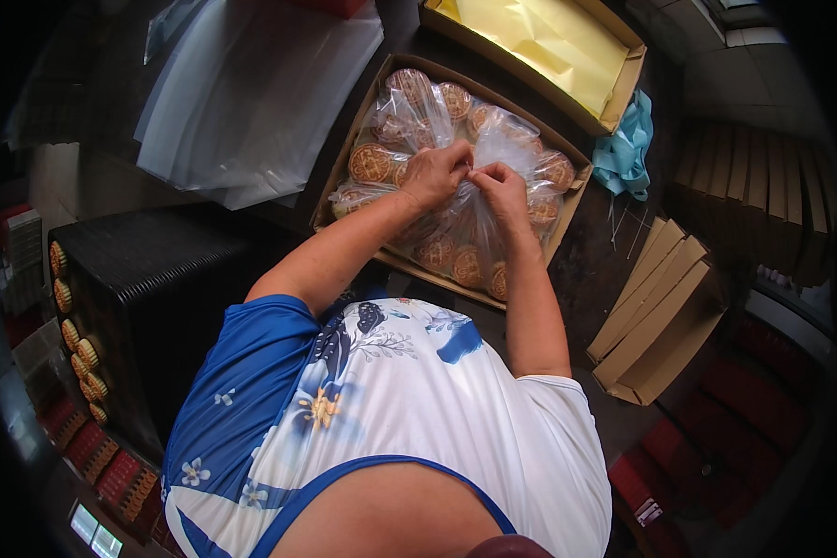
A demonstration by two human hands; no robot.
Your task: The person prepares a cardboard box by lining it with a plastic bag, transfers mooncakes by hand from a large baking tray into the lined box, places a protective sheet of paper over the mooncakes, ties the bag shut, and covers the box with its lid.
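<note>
Both my hands meet over a shallow cardboard box (577,193) that holds several round, patterned mooncakes (370,163) in clear plastic bags. My left hand (434,174) pinches the gathered neck of a clear plastic bag (458,223) near the box's middle. Right beside it, my right hand (502,191) has its thumb and fingers closed on the same bunched plastic. The fingertips of the two hands almost touch. More mooncakes (467,267) show through the plastic along the near side of the box.
A stack of clear plastic bags (251,102) lies at the far left. A box lined with yellow paper (549,42) stands at the far right, beside a light blue ribbon bundle (625,149). Empty cardboard boxes (660,316) sit to the right. Black stacked trays (149,270) stand left.
</note>
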